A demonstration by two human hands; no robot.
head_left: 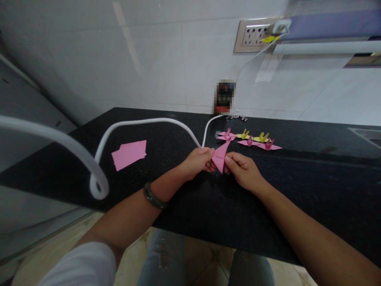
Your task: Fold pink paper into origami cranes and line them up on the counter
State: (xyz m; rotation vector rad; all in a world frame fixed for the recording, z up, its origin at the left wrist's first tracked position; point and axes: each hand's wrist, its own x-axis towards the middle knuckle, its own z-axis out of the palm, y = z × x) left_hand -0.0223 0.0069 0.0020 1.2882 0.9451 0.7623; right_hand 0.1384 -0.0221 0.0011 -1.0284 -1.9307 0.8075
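Between my two hands is a folded piece of pink origami paper (219, 156), a pointed shape with one tip up and one down. My left hand (198, 161) pinches its left side, with the fingers curled behind. On the right edge, the thumb and fingers of my right hand (242, 169) close on the same paper. Just beyond it stand several folded paper cranes, among them a pink crane (228, 136), a yellow crane (263, 137) and another pink crane (269, 145). Flat pink paper sheets (130, 155) lie overlapped to the left.
A white bendable stand arm (154, 120) loops over the counter from the left and ends near my left hand. The black countertop (190, 206) runs to a tiled wall. A blurred-out device (224, 97) leans there, near a cable (241, 71) from the socket (253, 35).
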